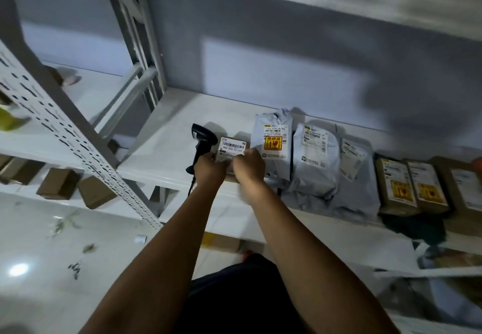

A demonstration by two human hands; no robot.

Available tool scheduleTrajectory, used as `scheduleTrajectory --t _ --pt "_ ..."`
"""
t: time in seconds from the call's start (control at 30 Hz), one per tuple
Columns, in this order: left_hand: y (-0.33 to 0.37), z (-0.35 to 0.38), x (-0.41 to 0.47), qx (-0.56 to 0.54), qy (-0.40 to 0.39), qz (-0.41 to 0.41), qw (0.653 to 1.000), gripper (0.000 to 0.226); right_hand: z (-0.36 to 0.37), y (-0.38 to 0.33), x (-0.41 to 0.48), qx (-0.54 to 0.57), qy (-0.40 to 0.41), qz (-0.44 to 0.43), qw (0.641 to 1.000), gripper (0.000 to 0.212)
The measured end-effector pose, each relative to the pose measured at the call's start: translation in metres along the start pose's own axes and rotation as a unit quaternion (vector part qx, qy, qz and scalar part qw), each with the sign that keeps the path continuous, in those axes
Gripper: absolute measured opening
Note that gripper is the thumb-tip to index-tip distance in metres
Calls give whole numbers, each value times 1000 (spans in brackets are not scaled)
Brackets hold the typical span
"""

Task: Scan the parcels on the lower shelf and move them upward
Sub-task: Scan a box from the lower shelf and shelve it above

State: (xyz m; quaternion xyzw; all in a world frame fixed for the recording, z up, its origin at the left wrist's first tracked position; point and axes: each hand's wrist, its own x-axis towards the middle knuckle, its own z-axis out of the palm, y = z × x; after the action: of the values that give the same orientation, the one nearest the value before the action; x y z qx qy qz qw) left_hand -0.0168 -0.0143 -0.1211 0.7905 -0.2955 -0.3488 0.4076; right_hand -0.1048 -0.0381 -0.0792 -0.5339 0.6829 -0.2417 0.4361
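Head view: two bare forearms reach up from 6 o'clock to a white shelf (161, 135). At the centre, a small parcel (233, 148) sits near the shelf's front edge with its white label facing up. A barcode and a number that seems to read "502-602-13-107" run roughly from 9 to 3 o'clock. The hands hide the parcel's full length.

The left hand (208, 168) grips the handle of a black scanner (203, 138), which stands at the parcel's 9 o'clock with its head toward 12. The right hand (249, 168) pinches the parcel's 3 o'clock edge.

Toward 3 o'clock stand labelled grey mailer bags (314, 174), one with a yellow-and-red sticker. Past them are brown boxes (396, 190) with similar stickers, their print too small to read.
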Motion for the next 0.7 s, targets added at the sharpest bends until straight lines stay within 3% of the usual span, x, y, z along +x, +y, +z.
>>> scheduleTrajectory --t 0.2,0.4,0.57,0.63,0.7 --pt "-6 -16 4 -27 39 75 996 24 -1 10 -1 95 75 -23 992 21" --pt "-14 -32 15 -181 -10 88 979 33 7 21 -3 246 -7 -46 968 15" --pt "-15 -33 20 -312 -46 65 947 39 10 19 6 323 -75 -28 943 56" --pt "-19 -34 23 -338 -57 60 937 35 9 21 10 332 -91 -31 938 58" --pt "-18 -35 30 -285 -9 53 957 37 12 22 16 332 -86 -37 938 54"
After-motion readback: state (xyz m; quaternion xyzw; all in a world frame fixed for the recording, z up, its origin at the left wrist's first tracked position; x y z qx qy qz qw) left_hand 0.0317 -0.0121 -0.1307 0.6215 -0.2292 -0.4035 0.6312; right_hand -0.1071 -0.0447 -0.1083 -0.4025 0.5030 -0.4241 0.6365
